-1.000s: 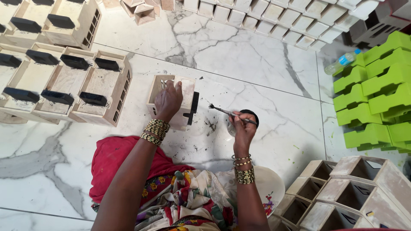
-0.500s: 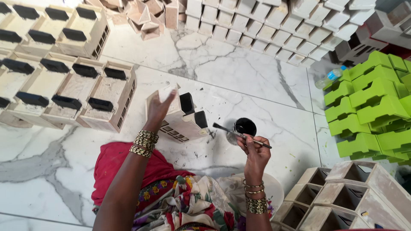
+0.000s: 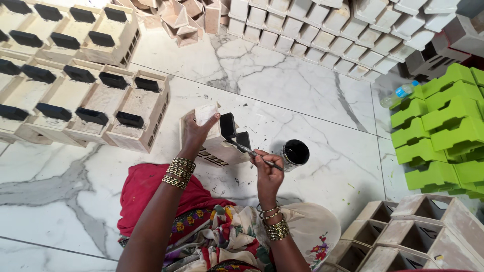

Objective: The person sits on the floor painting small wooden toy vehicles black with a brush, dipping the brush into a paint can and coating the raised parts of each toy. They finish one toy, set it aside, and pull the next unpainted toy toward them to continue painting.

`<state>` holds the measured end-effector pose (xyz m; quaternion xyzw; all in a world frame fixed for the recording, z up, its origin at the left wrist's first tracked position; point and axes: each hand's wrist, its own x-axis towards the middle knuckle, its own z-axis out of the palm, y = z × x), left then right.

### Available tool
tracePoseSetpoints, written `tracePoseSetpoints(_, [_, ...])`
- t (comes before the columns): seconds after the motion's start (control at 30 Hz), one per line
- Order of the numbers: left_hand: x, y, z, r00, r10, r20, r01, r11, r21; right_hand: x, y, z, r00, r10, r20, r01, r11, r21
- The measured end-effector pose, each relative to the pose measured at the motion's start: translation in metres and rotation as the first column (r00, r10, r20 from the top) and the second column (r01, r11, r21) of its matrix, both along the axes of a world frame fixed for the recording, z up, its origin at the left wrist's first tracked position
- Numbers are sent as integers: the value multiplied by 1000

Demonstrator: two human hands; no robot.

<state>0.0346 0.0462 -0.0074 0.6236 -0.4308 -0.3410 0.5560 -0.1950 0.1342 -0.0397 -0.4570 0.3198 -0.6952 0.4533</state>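
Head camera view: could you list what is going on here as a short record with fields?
Setting: white marble floor, person seated on it
Left hand: steadies a small pale wooden box with slotted side, tilted up
Right hand: holds a thin paintbrush, tip at the box's black-painted part
Paint: small round jar of black paint, beside the right hand
At left: rows of pale boxes with black inserts
At right: stacked bright green boxes, clear plastic bottle
Top: unpainted pale boxes

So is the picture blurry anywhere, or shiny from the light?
Head view: mostly sharp and evenly lit; the marble floor shows only a soft sheen, with no hard glare. The right hand and its brush look slightly smeared. The green crates bend a little at the edge.
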Motion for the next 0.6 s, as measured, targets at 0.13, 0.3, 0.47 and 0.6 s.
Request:
tracePoseSetpoints(0.13, [9, 9, 1, 998, 50, 41, -51, 998, 29, 19, -4, 5, 989, -68, -132, 60, 996, -64])
tracePoseSetpoints(0.3, [16, 19, 3, 998, 34, -54, -28, 995, 100, 13, 3, 23, 996, -62, -70, 55, 994, -99])
tracePoseSetpoints(0.47, [7, 9, -6, 989, 62, -135, -60, 998, 20, 32, 4, 12, 984, -61, -170, 51, 997, -66])
tracePoseSetpoints(0.6, [10, -2, -10, 985, 48, -164, -50, 999, -9, 36, -13, 8, 985, -120, -125, 113, 992, -63])
